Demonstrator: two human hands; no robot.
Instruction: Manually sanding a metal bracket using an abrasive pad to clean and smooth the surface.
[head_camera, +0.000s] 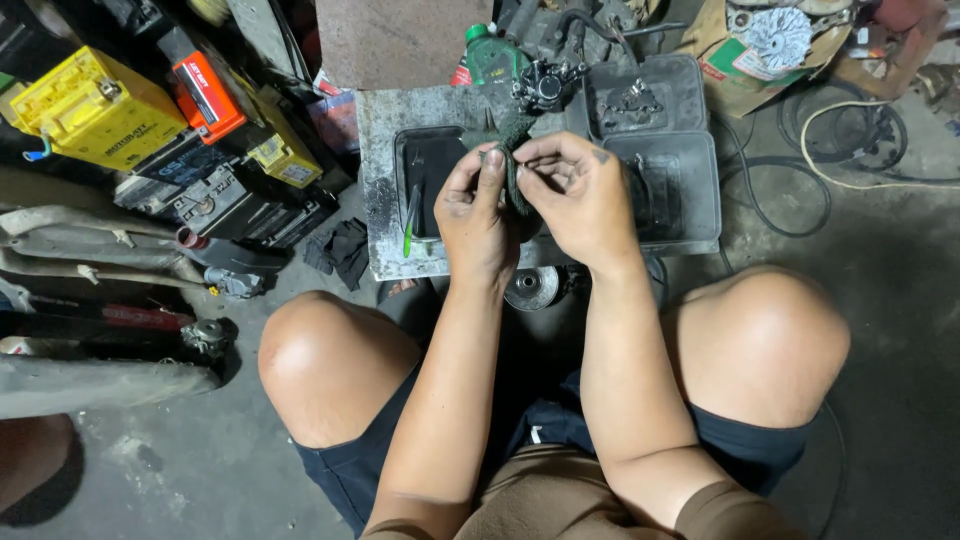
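My left hand (476, 214) and my right hand (578, 196) meet over a low metal stand (378, 130), both pinching a dark green scouring pad (513, 135) that hangs between the fingers. Whatever the pad wraps is hidden by my fingers. Just beyond the pad lies a black metal engine part (545, 85). Under my hands sits a black tray (425, 160) with a green-handled tool (411, 215) lying along its left side.
Two dark grey trays (690, 175) stand on the right of the stand, one holding small parts (632, 100). Yellow and orange batteries (95, 105) are stacked at the left. A green bottle (490, 55), cables (850, 150), a round metal disc (532, 288) and my knees surround the stand.
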